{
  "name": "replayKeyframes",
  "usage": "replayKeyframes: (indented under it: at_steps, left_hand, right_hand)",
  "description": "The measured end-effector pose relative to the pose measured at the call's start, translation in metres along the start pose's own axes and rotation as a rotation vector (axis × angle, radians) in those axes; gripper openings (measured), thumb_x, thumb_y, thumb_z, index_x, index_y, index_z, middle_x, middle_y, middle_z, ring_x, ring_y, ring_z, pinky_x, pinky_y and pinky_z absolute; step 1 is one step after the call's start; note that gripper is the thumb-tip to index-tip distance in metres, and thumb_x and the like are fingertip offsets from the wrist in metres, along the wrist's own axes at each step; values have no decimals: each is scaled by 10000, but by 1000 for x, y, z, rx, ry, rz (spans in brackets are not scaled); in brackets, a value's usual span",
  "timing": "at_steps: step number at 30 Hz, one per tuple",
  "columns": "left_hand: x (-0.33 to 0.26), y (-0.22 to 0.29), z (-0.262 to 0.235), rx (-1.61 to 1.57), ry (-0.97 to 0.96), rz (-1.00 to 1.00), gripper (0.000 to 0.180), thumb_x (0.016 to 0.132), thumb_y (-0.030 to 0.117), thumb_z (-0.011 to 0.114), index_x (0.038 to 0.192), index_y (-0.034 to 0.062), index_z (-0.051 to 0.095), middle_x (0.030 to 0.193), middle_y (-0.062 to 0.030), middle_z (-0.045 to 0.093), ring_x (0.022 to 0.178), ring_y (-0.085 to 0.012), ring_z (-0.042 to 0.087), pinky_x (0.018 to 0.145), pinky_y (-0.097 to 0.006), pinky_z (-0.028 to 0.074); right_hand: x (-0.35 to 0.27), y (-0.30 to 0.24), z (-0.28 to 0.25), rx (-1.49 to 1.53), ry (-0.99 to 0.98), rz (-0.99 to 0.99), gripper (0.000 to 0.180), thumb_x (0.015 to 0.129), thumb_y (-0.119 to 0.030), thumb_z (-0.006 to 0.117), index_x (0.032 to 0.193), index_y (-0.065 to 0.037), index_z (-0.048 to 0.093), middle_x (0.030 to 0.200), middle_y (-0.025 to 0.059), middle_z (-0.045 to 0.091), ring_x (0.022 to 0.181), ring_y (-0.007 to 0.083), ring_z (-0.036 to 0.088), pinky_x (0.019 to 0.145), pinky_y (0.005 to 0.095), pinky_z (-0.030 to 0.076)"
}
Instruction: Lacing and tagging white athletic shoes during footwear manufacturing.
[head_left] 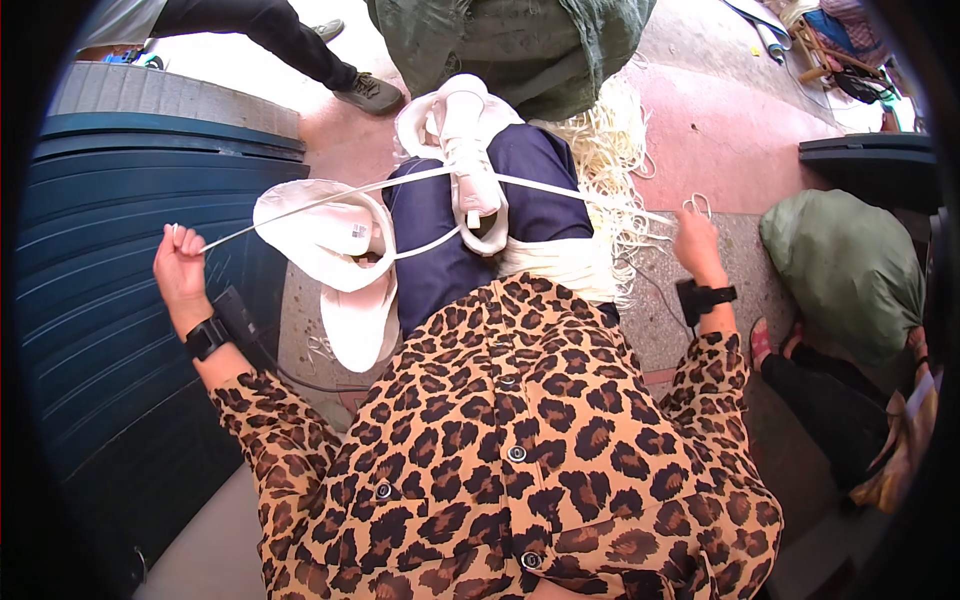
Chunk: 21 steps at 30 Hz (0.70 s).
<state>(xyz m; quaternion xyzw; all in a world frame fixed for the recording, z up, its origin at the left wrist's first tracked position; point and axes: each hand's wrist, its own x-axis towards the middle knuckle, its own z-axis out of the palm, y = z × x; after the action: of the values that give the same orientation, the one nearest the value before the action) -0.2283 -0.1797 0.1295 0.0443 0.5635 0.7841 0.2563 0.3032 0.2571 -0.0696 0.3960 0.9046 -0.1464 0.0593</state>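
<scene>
Outdoor pavement [720,130], white strap [330,200] taut betw. both fists: L hand [180,268], R hand [697,240].

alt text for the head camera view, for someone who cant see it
Seen from above, a seated person in a leopard-print shirt pulls a white strap taut between the left hand and right hand, looped around a white shoe on their raised foot. A pile of pale strips and green sacks lie nearby.
</scene>
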Motion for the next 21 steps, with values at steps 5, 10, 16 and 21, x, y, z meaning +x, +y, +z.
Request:
replayKeyframes:
  at_steps: [5, 10, 16, 21]
  left_hand:
    - [-3, -44, 70, 543, 166, 235, 89, 871, 135, 514, 808, 84, 477, 602, 76, 335, 456, 2, 287, 363, -154, 229]
    - [-9, -135, 149, 652, -159, 6, 343, 843, 143, 524, 1144, -2, 449, 730, 28, 477, 583, -23, 444, 472, -135, 367]
    - [-35, -197, 194, 588, -307, -247, 212, 862, 158, 534, 1018, 16, 522, 696, 10, 522, 551, -49, 478, 482, -159, 394]
    - [-44, -228, 182, 988, -364, -140, 161, 803, 146, 546, 814, 2, 619, 653, -77, 605, 549, -150, 566, 533, -278, 453]
  right_hand:
    - [-7, 12, 23, -2, -152, 2, 210, 766, -87, 503, 954, -46, 587, 910, 161, 580, 882, 344, 533, 742, 422, 428]
    - [48, -137, -16, 688, 295, -459, 154, 727, 4, 545, 868, -34, 594, 764, 133, 591, 753, 296, 562, 674, 354, 446]
    - [84, -219, -8, 661, 25, -521, 143, 761, -113, 511, 855, -18, 562, 774, 185, 588, 770, 339, 570, 681, 401, 446]
    - [72, -190, -24, 875, -423, -399, 242, 803, -144, 547, 1014, -34, 503, 698, 67, 561, 597, 161, 553, 555, 290, 446]
